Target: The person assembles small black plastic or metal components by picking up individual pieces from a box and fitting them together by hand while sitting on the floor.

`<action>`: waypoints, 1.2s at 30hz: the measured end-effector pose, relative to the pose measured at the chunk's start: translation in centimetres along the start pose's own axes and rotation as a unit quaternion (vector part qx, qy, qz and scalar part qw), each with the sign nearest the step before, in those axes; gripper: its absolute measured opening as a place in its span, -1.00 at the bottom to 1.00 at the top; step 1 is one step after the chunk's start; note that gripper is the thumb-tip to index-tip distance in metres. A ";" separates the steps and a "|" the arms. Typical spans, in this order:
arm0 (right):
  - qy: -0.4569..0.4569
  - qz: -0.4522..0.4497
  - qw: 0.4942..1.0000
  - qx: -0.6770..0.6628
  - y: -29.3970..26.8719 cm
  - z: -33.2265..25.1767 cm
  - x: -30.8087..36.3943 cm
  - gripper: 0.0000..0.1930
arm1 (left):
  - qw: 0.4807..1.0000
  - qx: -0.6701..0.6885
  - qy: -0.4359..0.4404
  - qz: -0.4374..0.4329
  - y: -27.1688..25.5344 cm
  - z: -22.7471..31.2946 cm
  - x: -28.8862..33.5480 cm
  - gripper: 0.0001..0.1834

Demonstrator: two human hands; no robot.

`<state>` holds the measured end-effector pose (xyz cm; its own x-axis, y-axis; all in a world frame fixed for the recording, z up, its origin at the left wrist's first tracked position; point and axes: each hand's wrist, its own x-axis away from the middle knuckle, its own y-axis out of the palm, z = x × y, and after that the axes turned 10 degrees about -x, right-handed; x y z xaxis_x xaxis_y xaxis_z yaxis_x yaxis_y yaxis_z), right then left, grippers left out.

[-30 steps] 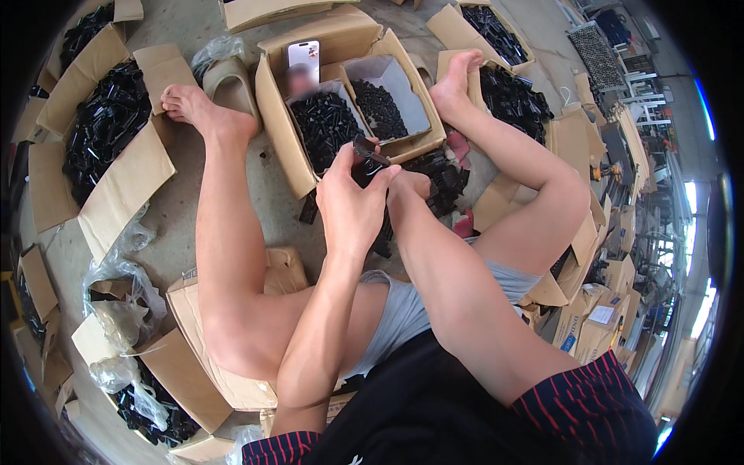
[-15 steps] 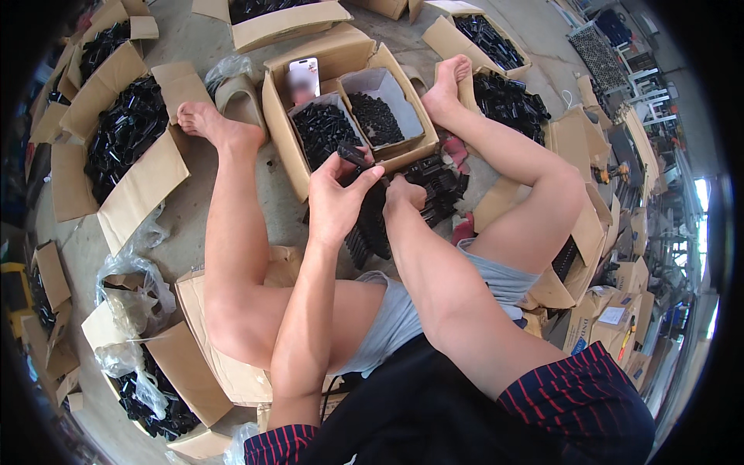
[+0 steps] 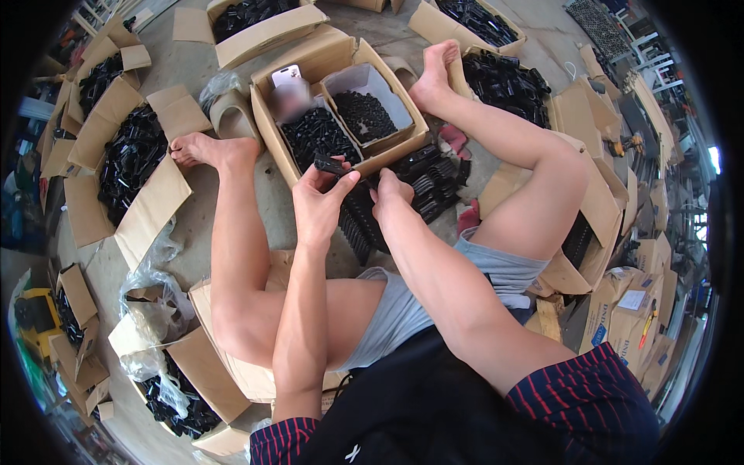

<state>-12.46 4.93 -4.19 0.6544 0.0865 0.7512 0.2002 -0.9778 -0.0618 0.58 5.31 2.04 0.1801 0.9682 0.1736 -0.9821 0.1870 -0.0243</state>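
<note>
My left hand (image 3: 319, 208) pinches a small black plastic part (image 3: 332, 164) between thumb and fingers, just in front of an open cardboard box (image 3: 393, 157). Close beside it, my right hand (image 3: 393, 191) is closed; what its fingers hold is mostly hidden, though something dark shows at their tips. Inside the box stand two bins, one with black parts (image 3: 319, 133) and one with smaller black pieces (image 3: 363, 116). Beneath my hands, rows of ribbed black parts (image 3: 354, 232) lie between my legs, with more black parts (image 3: 435, 186) to the right.
A phone (image 3: 285, 75) leans in the box's far left corner. Around me stand open cartons of black parts, including ones at left (image 3: 133, 159), back right (image 3: 508, 87) and lower left (image 3: 182, 395). Clear plastic bags (image 3: 159, 306) lie left. A sandal (image 3: 232, 120) is near my left foot.
The view has shifted slightly. My left hand still pinches the black part, which now lies flatter and points more to the left. My right hand remains closed beside it.
</note>
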 end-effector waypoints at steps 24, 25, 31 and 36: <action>-0.500 -0.199 0.714 0.447 -13.2 -4.4 -6.5 -0.50 | 0.994 0.033 -0.094 -0.054 1.8 -1.8 -0.5 -0.70; -0.505 -0.210 0.697 0.464 -13.6 -5.0 -6.5 -0.48 | 0.993 0.033 -0.096 -0.055 1.8 -1.9 -0.5 -0.70; -0.580 -0.265 0.638 0.432 -14.7 -8.9 -5.9 -0.47 | 0.986 0.074 -0.134 -0.073 1.7 -3.1 -0.6 -0.68; -0.739 -0.288 0.493 0.356 -12.8 -13.3 -2.5 -0.46 | 0.960 0.207 -0.158 -0.102 2.7 -2.6 -0.1 -0.68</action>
<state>-26.39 14.66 3.48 0.0501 0.8705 -0.4895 0.5245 -0.4400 -0.7289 -1.90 6.13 -0.59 0.4090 0.8078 0.4246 -0.8780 0.2215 0.4243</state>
